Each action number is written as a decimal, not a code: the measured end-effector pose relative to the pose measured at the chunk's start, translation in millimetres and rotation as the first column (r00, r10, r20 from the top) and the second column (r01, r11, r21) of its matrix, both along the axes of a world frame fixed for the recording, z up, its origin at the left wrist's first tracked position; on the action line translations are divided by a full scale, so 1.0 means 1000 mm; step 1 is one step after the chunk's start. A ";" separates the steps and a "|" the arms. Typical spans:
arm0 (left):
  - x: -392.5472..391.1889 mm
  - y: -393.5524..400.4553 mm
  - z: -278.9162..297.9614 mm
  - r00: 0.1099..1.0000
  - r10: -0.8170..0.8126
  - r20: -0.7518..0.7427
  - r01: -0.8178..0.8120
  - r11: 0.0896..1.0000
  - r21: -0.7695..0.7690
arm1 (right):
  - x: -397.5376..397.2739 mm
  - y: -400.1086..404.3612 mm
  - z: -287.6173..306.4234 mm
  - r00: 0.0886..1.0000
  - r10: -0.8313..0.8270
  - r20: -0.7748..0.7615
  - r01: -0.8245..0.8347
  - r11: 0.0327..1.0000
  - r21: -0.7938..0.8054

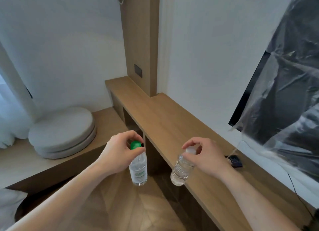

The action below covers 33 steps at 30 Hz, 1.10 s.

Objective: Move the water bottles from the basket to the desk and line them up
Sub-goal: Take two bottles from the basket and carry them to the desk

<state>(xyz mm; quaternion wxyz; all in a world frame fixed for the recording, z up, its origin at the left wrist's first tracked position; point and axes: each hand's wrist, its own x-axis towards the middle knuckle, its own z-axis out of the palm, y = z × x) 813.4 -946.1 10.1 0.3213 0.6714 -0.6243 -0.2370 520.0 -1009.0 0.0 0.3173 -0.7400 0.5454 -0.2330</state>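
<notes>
Counter (165, 120) wooden, along white wall | left hand (119, 153) pinches green-capped bottle (138, 170) | right hand (203, 156) pinches white-capped bottle (182, 170)

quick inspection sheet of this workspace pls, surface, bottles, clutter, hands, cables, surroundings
surface: long wooden desk along the wall, no bottle standing on it yet
job's things: green-capped bottle with a label, hanging over the floor beside the desk edge; white-capped bottle, ribbed, hanging at the desk's front edge; basket not in view
clutter: small dark object on the desk near the wall
grip: left hand pinches the green cap; right hand pinches the white cap
cables: thin dark cable running down by the wall at the right
surroundings: plastic-wrapped dark screen on the wall, round grey cushions on a low platform, dark wall socket
</notes>
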 end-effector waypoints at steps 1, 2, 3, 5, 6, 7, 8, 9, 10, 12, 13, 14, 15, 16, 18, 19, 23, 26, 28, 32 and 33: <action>0.014 -0.015 0.000 0.999 -0.031 0.017 0.030 0.999 0.014 | 0.011 -0.007 -0.003 1.000 -0.025 0.006 0.025 1.000 0.006; 0.027 -0.031 0.000 0.997 -0.061 0.045 0.060 0.998 0.028 | 0.020 -0.014 -0.006 0.999 -0.045 0.008 0.045 0.999 0.008; 0.038 -0.047 -0.001 0.993 -0.091 0.072 0.089 0.995 0.039 | 0.028 -0.022 -0.008 0.998 -0.065 0.008 0.065 0.998 0.009; 0.056 -0.077 0.000 0.981 -0.151 0.123 0.146 0.988 0.056 | 0.039 -0.036 -0.011 0.993 -0.115 0.027 0.114 0.993 0.022; 0.063 -0.092 -0.001 0.974 -0.175 0.143 0.168 0.984 0.060 | 0.043 -0.044 -0.012 0.990 -0.136 0.038 0.135 0.990 0.028; 0.070 -0.108 -0.003 0.968 -0.192 0.159 0.184 0.981 0.066 | 0.047 -0.053 -0.014 0.988 -0.151 0.038 0.149 0.988 0.034; 0.076 -0.124 -0.005 0.964 -0.203 0.170 0.193 0.978 0.074 | 0.052 -0.063 -0.015 0.986 -0.162 0.028 0.161 0.986 0.038; 0.082 -0.141 -0.007 0.962 -0.211 0.173 0.199 0.976 0.084 | 0.056 -0.074 -0.017 0.984 -0.175 0.024 0.174 0.984 0.045; 0.087 -0.158 -0.010 0.961 -0.217 0.172 0.204 0.975 0.093 | 0.059 -0.086 -0.019 0.982 -0.189 0.024 0.187 0.981 0.053; 0.095 -0.189 -0.019 0.962 -0.223 0.157 0.210 0.973 0.097 | 0.064 -0.108 -0.027 0.977 -0.210 0.023 0.208 0.976 0.062; 0.099 -0.205 -0.024 0.966 -0.217 0.141 0.204 0.974 0.104 | 0.067 -0.119 -0.031 0.976 -0.217 0.021 0.215 0.974 0.066; 0.103 -0.224 -0.030 0.969 -0.212 0.125 0.198 0.973 0.116 | 0.070 -0.136 -0.037 0.974 -0.226 0.026 0.224 0.972 0.070; 0.106 -0.243 -0.036 0.970 -0.212 0.117 0.197 0.972 0.127 | 0.072 -0.151 -0.042 0.971 -0.235 0.031 0.233 0.970 0.070; 0.109 -0.261 -0.041 0.970 -0.214 0.114 0.198 0.971 0.136 | 0.074 -0.168 -0.047 0.969 -0.244 0.031 0.242 0.968 0.069; 0.112 -0.295 -0.049 0.969 -0.212 0.124 0.194 0.971 0.143 | 0.077 -0.200 -0.059 0.965 -0.260 0.026 0.257 0.963 0.079; 0.114 -0.311 -0.053 0.969 -0.207 0.132 0.188 0.971 0.147 | 0.078 -0.216 -0.065 0.964 -0.265 0.022 0.262 0.961 0.094; 0.118 -0.374 -0.069 0.965 -0.190 0.183 0.160 0.973 0.164 | 0.088 -0.275 -0.075 0.969 -0.247 0.018 0.242 0.959 0.146; 0.120 -0.418 -0.075 0.967 -0.185 0.172 0.155 0.972 0.178 | 0.097 -0.312 -0.077 0.963 -0.270 -0.019 0.270 0.954 0.133; 0.120 -0.452 -0.079 0.960 -0.194 0.201 0.159 0.971 0.180 | 0.101 -0.335 -0.080 0.959 -0.284 -0.013 0.283 0.949 0.139; 0.125 -0.521 -0.088 0.942 -0.263 0.210 0.222 0.955 0.198 | 0.109 -0.377 -0.084 0.942 -0.336 -0.018 0.335 0.932 0.140; 0.127 -0.539 -0.092 0.934 -0.289 0.210 0.246 0.947 0.206 | 0.112 -0.387 -0.086 0.933 -0.359 -0.022 0.359 0.923 0.140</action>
